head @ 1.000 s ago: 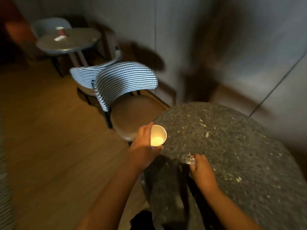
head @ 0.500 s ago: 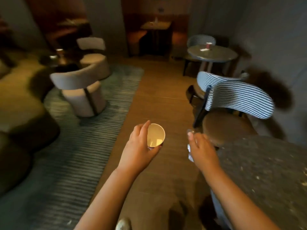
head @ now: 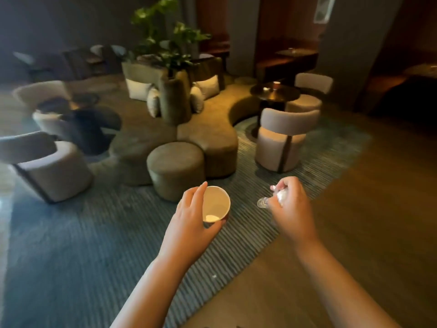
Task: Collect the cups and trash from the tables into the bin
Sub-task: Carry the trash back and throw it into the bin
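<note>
Two items carried; bin not in view.
Left hand (head: 189,223) grips paper cup (head: 216,204); right hand (head: 292,209) clutches wrapper (head: 281,196); far cup (head: 276,85) uncollected at round table's (head: 276,97) far edge.

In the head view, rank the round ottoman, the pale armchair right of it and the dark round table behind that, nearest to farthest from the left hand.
1. round ottoman: straight ahead of the left hand.
2. pale armchair: farther, ahead to the right.
3. dark round table: behind the armchair, farthest back.
</note>
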Motion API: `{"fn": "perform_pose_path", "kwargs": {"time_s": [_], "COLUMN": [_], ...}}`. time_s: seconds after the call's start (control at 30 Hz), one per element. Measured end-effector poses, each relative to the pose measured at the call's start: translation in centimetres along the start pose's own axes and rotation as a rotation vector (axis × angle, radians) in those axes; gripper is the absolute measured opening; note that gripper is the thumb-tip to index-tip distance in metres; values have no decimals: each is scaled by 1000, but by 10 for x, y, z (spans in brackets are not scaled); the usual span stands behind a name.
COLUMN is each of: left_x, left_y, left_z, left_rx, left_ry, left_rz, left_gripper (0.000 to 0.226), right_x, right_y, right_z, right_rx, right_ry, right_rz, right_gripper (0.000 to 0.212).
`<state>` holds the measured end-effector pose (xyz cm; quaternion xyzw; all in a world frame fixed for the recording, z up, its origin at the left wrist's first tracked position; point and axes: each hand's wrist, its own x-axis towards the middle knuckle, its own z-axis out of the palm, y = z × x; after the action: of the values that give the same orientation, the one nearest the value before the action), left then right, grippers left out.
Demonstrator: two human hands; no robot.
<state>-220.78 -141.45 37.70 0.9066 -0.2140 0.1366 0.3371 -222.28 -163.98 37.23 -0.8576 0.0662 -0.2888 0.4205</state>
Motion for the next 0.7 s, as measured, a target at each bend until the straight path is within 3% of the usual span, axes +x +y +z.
{"fn": "perform_pose_path", "kwargs": {"time_s": [0.27,0.37,0.5,0.7], "left_x": [3,8,21,75], "left_y": [-186,-237,-303,-409], "left_z": [-145,-175,-205,-242], "left_rx": [159,192,219,280], "left_ry": [154,180,229,303], "left_rz": [-222,-285,-385,-528], "left_gripper": [83,84,85,86], "right_x": [27,37,62,124], "right_y": [-132,-160,-188,-226], "right_z": [240,303,387,528], "right_rx": [212,223,162,186], "right_ry": [-222,-298,-419,-526], "right_rz": [-214,-249,-333,-437], "right_gripper": [23,26,10,26]}}
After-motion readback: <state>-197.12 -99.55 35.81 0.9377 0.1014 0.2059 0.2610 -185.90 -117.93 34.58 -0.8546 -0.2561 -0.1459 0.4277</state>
